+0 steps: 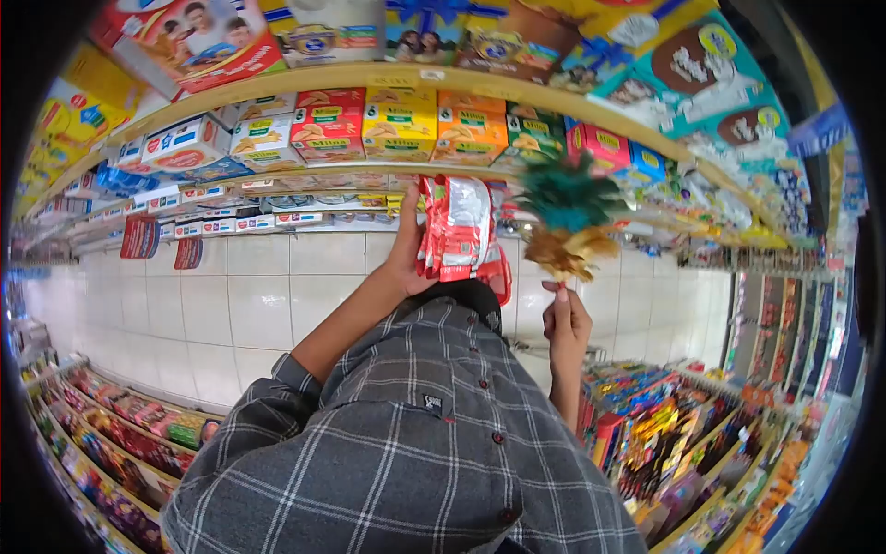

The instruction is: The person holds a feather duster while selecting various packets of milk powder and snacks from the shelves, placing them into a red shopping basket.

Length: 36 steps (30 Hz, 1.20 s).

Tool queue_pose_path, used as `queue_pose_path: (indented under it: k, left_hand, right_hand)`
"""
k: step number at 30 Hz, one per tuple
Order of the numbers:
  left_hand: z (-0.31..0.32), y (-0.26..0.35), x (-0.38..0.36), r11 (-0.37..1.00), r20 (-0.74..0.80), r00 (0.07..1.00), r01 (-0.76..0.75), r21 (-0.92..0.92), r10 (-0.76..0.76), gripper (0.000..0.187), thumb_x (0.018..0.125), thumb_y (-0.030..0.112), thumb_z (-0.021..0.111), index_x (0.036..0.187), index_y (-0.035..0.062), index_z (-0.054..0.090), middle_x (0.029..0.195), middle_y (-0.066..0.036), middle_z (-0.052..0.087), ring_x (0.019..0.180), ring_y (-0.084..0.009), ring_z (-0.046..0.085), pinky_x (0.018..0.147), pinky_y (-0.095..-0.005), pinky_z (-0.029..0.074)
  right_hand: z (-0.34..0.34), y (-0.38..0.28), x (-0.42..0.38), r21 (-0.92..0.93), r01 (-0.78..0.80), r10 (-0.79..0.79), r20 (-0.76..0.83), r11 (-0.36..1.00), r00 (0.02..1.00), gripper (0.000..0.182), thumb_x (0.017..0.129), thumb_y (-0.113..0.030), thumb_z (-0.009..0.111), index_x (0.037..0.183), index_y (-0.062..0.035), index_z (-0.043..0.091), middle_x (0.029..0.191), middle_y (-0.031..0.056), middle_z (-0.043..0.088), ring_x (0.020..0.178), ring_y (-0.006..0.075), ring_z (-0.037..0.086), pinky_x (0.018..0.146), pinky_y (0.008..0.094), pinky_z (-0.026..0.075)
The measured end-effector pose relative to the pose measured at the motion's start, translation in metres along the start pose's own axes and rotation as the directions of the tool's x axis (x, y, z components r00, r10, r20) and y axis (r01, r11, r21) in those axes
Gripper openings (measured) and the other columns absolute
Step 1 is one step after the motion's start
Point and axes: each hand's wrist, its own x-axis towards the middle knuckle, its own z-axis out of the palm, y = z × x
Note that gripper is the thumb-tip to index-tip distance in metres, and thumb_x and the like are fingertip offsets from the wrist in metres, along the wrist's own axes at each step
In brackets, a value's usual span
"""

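My left hand (402, 262) is wrapped around a bundle of red and white foil packets (461, 226), held in front of my chest near the shelf edge. Its fingers are partly hidden behind the packets. In my right hand (566, 319) is the handle of a feather duster (570, 251), gripped between thumb and fingers. The duster points up toward the shelves, with golden-brown feathers near the hand and blurred dark green ones at the top. Just beyond both hands, a row of Milna boxes (399, 129) stands on a shelf.
Larger cartons (328, 37) fill the shelf above the Milna row. Lower shelves (277, 205) hold more boxes, with red tags (140, 237) hanging at the left. White floor tiles (258, 300) lie below. Packed snack racks stand behind me at left (120, 415) and right (674, 434).
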Motion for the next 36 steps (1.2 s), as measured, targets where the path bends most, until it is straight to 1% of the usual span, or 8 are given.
queue_pose_path:
  k: [3,6,13,16,28,31,33,36]
  left_hand:
    - [-0.008,-0.002,0.002,0.989,0.072,0.997,-0.046,0.141,0.036,0.089,0.082,0.081,0.04,0.13,0.0068,0.052,0.119,-0.014,0.062,0.11,-0.0316,0.06,0.099,-0.0522,0.046]
    - [-0.006,-0.003,-0.004,0.972,-0.211,0.971,-0.065,0.226,0.114,0.08,0.086,0.071,0.048,0.132,0.0065,0.05,0.121,-0.018,0.061,0.11,-0.0347,0.061,0.099,-0.0512,0.047]
    - [0.003,-0.002,-0.017,0.962,-0.085,0.992,-0.069,0.264,0.094,0.09,0.084,0.071,0.051,0.142,0.0044,0.037,0.137,-0.022,0.049,0.122,-0.037,0.054,0.106,-0.056,0.04]
    - [0.052,0.001,-0.048,0.912,-0.01,0.978,-0.189,0.363,0.207,0.084,0.083,0.059,0.064,0.138,-0.0003,0.04,0.128,-0.02,0.056,0.116,-0.031,0.059,0.097,-0.0477,0.05]
    - [0.096,0.006,-0.087,0.81,0.336,0.845,-0.512,0.285,0.416,0.095,0.078,0.068,0.062,0.143,0.0039,0.034,0.135,-0.02,0.05,0.122,-0.0331,0.053,0.104,-0.0579,0.036]
    - [0.095,0.011,-0.086,0.799,0.386,0.807,-0.554,0.233,0.447,0.098,0.077,0.07,0.061,0.144,0.005,0.033,0.136,-0.02,0.048,0.124,-0.0336,0.051,0.105,-0.0605,0.033]
    - [0.096,0.017,-0.085,0.8,0.411,0.788,-0.567,0.197,0.458,0.099,0.076,0.071,0.061,0.145,0.0056,0.032,0.137,-0.02,0.047,0.125,-0.0339,0.05,0.107,-0.0622,0.03]
    - [0.088,0.03,-0.083,0.804,0.423,0.773,-0.575,0.153,0.472,0.102,0.074,0.073,0.06,0.146,0.0067,0.03,0.139,-0.021,0.045,0.127,-0.0345,0.048,0.108,-0.0647,0.027]
  right_hand:
    - [0.009,-0.011,-0.003,-0.073,0.11,-0.104,0.093,0.991,0.99,0.03,0.101,-0.023,0.05,0.11,0.0026,0.063,0.06,-0.0042,0.042,0.053,0.0038,0.034,0.05,0.0214,0.027]
    - [0.019,-0.009,0.0,-0.176,0.157,-0.131,0.15,0.972,0.98,0.027,0.098,-0.021,0.056,0.106,0.0021,0.066,0.063,-0.0019,0.049,0.057,0.0052,0.041,0.053,0.0231,0.034]
    - [-0.023,0.05,0.026,-0.134,-0.009,-0.009,-0.137,0.991,0.99,0.036,0.101,-0.034,0.05,0.107,-0.0039,0.068,0.06,-0.0067,0.04,0.051,0.0021,0.032,0.046,0.0206,0.025]
    - [-0.033,0.038,0.014,0.019,-0.14,0.14,-0.252,0.99,0.958,0.037,0.101,-0.036,0.051,0.105,-0.0041,0.068,0.059,-0.0071,0.041,0.049,0.0011,0.031,0.044,0.02,0.022]
    - [-0.025,0.053,0.007,0.157,-0.174,0.204,-0.203,0.972,0.958,0.033,0.1,-0.033,0.052,0.113,-0.0043,0.063,0.06,-0.005,0.045,0.045,0.0003,0.031,0.041,0.0182,0.023]
    - [-0.019,0.043,0.007,0.159,-0.114,0.154,-0.267,0.981,0.951,0.037,0.1,-0.028,0.051,0.129,-0.0055,0.052,0.07,0.0,0.056,0.045,0.0019,0.036,0.04,0.0182,0.026]
    - [-0.024,0.047,0.007,0.233,-0.008,0.069,-0.253,0.973,0.965,0.045,0.098,-0.017,0.049,0.14,-0.0069,0.036,0.097,0.0107,0.062,0.051,0.0095,0.051,0.043,0.0219,0.038]
    - [-0.04,0.042,0.005,0.459,-0.119,0.21,-0.151,0.88,0.966,0.044,0.095,-0.012,0.049,0.138,-0.0063,0.043,0.107,0.0116,0.06,0.068,0.0156,0.062,0.056,0.0253,0.048]
